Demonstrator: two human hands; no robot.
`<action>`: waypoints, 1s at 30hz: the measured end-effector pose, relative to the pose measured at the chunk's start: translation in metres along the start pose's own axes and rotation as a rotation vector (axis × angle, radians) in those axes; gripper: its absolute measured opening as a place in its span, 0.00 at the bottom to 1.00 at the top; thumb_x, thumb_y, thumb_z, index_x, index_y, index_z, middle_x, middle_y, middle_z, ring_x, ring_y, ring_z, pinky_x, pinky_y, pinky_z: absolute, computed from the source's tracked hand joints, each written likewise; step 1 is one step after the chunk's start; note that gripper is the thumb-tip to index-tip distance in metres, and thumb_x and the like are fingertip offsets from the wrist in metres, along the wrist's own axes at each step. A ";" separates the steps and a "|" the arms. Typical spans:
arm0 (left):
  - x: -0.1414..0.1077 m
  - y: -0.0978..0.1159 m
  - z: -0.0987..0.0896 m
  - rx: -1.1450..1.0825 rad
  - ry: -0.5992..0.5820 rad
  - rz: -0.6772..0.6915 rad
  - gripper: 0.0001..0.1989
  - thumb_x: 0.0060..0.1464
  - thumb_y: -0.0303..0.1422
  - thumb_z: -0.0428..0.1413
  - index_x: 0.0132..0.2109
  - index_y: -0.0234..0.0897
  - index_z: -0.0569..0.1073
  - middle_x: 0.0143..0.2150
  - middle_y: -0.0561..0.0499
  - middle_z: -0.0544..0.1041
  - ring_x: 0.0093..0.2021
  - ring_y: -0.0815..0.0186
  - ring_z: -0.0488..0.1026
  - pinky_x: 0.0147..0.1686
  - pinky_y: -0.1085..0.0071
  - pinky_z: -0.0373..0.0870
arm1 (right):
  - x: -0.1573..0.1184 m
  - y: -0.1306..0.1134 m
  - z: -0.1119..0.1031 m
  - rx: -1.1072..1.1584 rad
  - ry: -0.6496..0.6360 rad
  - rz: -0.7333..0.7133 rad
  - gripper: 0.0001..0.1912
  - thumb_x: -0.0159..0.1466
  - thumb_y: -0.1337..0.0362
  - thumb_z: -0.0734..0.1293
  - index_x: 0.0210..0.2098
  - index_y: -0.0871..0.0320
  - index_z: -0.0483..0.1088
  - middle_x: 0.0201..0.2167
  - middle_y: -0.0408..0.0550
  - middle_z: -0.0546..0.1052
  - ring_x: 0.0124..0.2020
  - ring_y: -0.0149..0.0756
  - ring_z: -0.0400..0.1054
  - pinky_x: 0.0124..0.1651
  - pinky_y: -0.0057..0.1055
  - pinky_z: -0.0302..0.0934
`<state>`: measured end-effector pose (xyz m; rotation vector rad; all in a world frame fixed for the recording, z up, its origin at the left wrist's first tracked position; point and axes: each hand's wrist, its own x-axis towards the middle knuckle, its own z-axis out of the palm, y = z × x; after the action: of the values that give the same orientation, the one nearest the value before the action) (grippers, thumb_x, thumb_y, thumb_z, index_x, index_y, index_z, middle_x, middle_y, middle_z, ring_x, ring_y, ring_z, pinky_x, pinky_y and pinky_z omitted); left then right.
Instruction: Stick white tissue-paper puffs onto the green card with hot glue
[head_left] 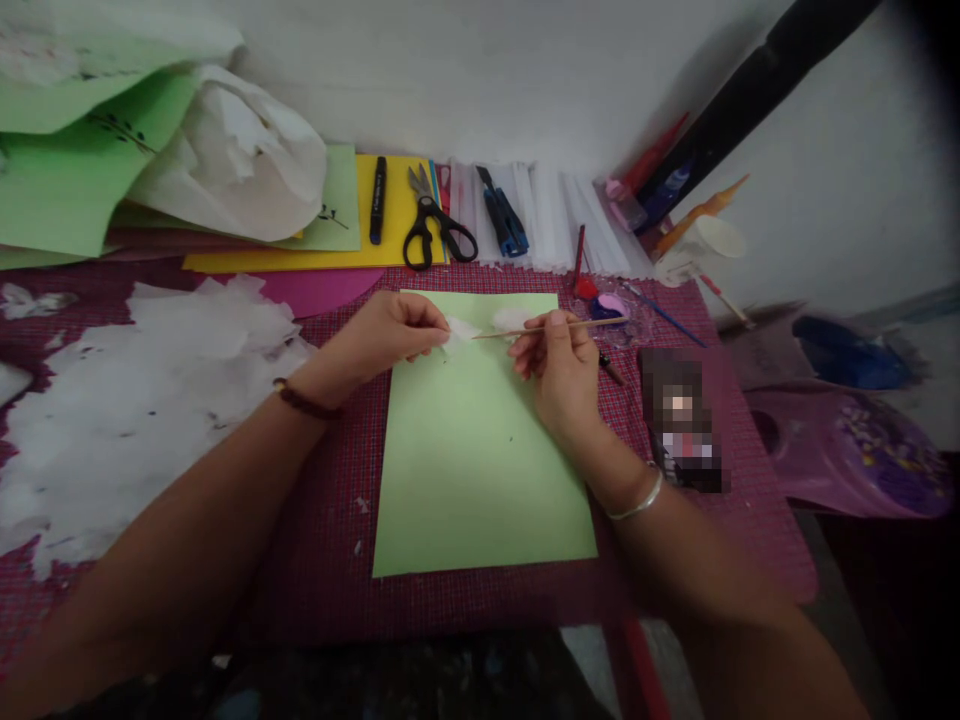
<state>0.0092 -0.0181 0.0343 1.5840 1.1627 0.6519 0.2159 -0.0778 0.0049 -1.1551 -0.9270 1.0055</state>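
My left hand (409, 328) pinches a small piece of white tissue (463, 333) above the top of a light green sheet of paper (480, 480). In my right hand (561, 362) is a thin wooden stick (581, 323), gripped between thumb and fingers. Its left tip reaches the tissue's right side; whether it touches cannot be made out. Another white tissue piece (511, 318) shows just behind the right fingertips, partly hidden. A bracelet circles each wrist.
Torn white paper (150, 410) covers the table's left. Behind lie a marker (378, 200), scissors (429, 225), a box cutter (504, 212) and clear plastic strips (551, 215). Paint (611, 303) and a paintbrush (667, 315) are at right, near a dark, blurred-out item (681, 420). A pink chair (847, 450) stands beyond.
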 end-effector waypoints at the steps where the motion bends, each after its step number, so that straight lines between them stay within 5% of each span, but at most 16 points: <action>1: 0.001 -0.002 0.005 0.060 0.010 0.008 0.03 0.47 0.31 0.60 0.29 0.35 0.75 0.22 0.54 0.71 0.22 0.72 0.63 0.23 0.73 0.58 | 0.000 0.000 0.000 0.008 0.005 -0.017 0.17 0.67 0.46 0.64 0.33 0.52 0.67 0.20 0.40 0.75 0.16 0.27 0.65 0.17 0.27 0.53; 6: 0.005 -0.011 0.016 0.194 0.126 0.042 0.02 0.47 0.29 0.58 0.29 0.34 0.76 0.24 0.54 0.73 0.25 0.71 0.66 0.27 0.73 0.63 | -0.005 0.000 0.000 -0.071 -0.067 -0.101 0.17 0.68 0.46 0.64 0.33 0.52 0.68 0.21 0.40 0.77 0.17 0.27 0.66 0.19 0.27 0.56; 20: 0.007 -0.017 0.016 0.135 0.202 0.062 0.06 0.50 0.34 0.58 0.30 0.36 0.71 0.23 0.55 0.70 0.25 0.70 0.64 0.25 0.73 0.60 | -0.010 0.006 0.002 -0.362 -0.296 -0.229 0.13 0.70 0.53 0.63 0.35 0.52 0.72 0.32 0.42 0.78 0.24 0.28 0.69 0.28 0.28 0.65; 24: 0.007 -0.020 0.015 0.025 0.279 0.020 0.07 0.54 0.32 0.56 0.29 0.38 0.66 0.21 0.57 0.66 0.22 0.71 0.63 0.25 0.72 0.60 | -0.012 0.003 0.000 -0.602 -0.393 -0.355 0.12 0.71 0.55 0.61 0.38 0.51 0.74 0.37 0.44 0.80 0.29 0.32 0.72 0.35 0.32 0.67; 30: 0.004 -0.019 0.012 0.063 0.233 0.022 0.05 0.51 0.28 0.56 0.29 0.37 0.67 0.21 0.56 0.67 0.22 0.71 0.62 0.24 0.72 0.58 | -0.020 -0.012 0.002 -0.930 -0.565 -0.541 0.14 0.70 0.58 0.60 0.36 0.53 0.75 0.33 0.50 0.81 0.34 0.41 0.74 0.39 0.40 0.67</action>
<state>0.0138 -0.0189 0.0118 1.6064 1.3490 0.8383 0.2098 -0.0980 0.0162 -1.2421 -2.1720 0.4199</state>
